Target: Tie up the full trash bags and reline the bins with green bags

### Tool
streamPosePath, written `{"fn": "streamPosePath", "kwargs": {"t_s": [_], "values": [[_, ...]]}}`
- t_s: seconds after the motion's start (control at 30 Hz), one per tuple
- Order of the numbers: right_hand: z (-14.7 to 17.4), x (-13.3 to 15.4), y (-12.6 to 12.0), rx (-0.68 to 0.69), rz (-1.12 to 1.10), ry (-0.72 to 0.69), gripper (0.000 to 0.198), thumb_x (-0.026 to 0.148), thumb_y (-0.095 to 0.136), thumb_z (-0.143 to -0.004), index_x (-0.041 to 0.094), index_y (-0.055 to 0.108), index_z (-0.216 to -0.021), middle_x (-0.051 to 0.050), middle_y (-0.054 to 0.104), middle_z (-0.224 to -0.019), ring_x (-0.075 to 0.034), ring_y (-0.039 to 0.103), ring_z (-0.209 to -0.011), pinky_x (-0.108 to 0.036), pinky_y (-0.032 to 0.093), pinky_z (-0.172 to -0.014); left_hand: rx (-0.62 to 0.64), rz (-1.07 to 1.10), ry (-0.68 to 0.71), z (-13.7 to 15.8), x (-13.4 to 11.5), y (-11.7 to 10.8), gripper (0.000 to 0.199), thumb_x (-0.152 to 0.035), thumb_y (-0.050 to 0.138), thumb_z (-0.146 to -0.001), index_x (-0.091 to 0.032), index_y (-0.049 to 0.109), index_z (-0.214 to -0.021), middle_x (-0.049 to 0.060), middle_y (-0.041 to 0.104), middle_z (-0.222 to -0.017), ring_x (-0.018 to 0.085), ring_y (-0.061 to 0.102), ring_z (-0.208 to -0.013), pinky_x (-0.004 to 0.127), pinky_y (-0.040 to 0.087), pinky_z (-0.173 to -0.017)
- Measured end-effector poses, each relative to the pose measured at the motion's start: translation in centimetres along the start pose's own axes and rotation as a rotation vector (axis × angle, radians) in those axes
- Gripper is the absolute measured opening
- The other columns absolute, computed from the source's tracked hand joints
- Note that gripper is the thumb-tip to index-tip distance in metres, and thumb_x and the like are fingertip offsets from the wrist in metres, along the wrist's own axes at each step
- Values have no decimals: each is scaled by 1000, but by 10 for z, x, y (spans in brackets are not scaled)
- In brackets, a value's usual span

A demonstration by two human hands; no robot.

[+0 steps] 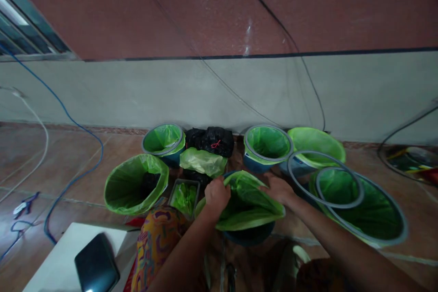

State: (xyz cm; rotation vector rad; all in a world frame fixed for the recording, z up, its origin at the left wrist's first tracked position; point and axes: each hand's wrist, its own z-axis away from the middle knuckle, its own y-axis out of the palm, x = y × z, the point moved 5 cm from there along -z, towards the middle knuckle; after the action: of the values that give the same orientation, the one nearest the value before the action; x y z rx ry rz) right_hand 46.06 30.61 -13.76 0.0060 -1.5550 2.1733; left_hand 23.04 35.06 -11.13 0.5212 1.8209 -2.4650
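A green plastic bin liner [251, 203] is spread open over a dark blue bin [251, 236] in front of me. My left hand [218, 195] is closed on the left edge of the liner. On the opposite side, my right hand [278, 188] grips the liner's edge, its fingertips partly hidden. Left of my left hand stands a clear container [185, 195] with green folded plastic in it. A loose grey ring [292, 175] leans over the lined bins at right, close to my right forearm.
Other green-lined bins stand at back left [163, 139], front left [137, 187], back centre [268, 142], back right [318, 146] and right [376, 205]. A black bag bundle [215, 141] lies by the wall. A dark phone-like device [96, 262] rests on a white box [51, 260]. A blue cable [77, 178] crosses the floor.
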Motion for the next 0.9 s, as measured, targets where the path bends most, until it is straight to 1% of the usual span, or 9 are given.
{"fn": "streamPosePath", "kwargs": {"t_s": [0.07,0.13,0.2,0.3,0.43,0.6,0.67,0.77,0.9], "values": [[-6,15,3,16,39,-6,46,41,55,-85,13,56,-121,-17,67,-110,-26,63,-104,-33,45,-85,-29,-11,52,-15,-15,5,38,-33,53,-85,-11,58,-116,16,64,-112,26,60,-109,33,44,-92],[-8,24,6,-16,100,-6,39,37,55,-85,13,58,-115,-18,64,-113,-27,61,-106,-34,45,-84,-37,-37,85,-31,-23,13,38,-30,55,-83,-10,59,-115,17,63,-113,29,58,-111,35,44,-93],[-10,25,11,-43,133,1,35,29,56,-83,12,59,-113,-19,64,-115,-28,60,-107,-34,45,-84,-20,-60,102,-46,-24,22,31,-25,53,-83,-11,63,-109,16,65,-109,28,59,-109,36,45,-92],[-16,16,18,-33,111,23,26,18,46,-86,12,63,-105,-17,68,-104,-26,64,-98,-33,44,-80,31,-28,80,-64,-15,32,27,-19,46,-86,-15,69,-99,13,68,-103,24,61,-105,33,44,-92],[-29,2,19,-43,67,71,29,21,40,-89,16,69,-94,-12,71,-95,-22,66,-90,-29,43,-74,93,122,-36,-81,3,35,29,-22,47,-86,-20,71,-101,9,71,-100,20,65,-96,28,47,-82],[-47,-11,23,-41,-157,161,29,26,45,-88,16,71,-95,-8,72,-93,-18,66,-85,-23,42,-67,180,184,16,-96,12,35,30,-16,46,-84,-17,73,-97,7,72,-95,17,65,-89,26,47,-81],[-53,-15,27,-40,-214,169,28,25,46,-87,16,72,-94,-8,73,-94,-17,65,-85,-23,42,-66,175,181,26,-100,14,36,30,-16,45,-85,-16,73,-94,8,72,-94,17,65,-90,26,47,-82],[-58,-18,33,-46,-222,157,29,24,46,-87,16,73,-92,-8,73,-94,-17,65,-85,-23,42,-67,152,180,33,-102,17,40,30,-19,44,-87,-14,74,-91,9,72,-93,17,65,-89,26,46,-83],[-65,-21,41,-58,-213,131,29,25,47,-87,14,74,-89,-10,73,-94,-18,65,-82,-24,42,-65,146,188,-31,-106,21,47,31,-27,45,-88,-13,73,-90,10,72,-90,18,66,-85,26,47,-79]]}}
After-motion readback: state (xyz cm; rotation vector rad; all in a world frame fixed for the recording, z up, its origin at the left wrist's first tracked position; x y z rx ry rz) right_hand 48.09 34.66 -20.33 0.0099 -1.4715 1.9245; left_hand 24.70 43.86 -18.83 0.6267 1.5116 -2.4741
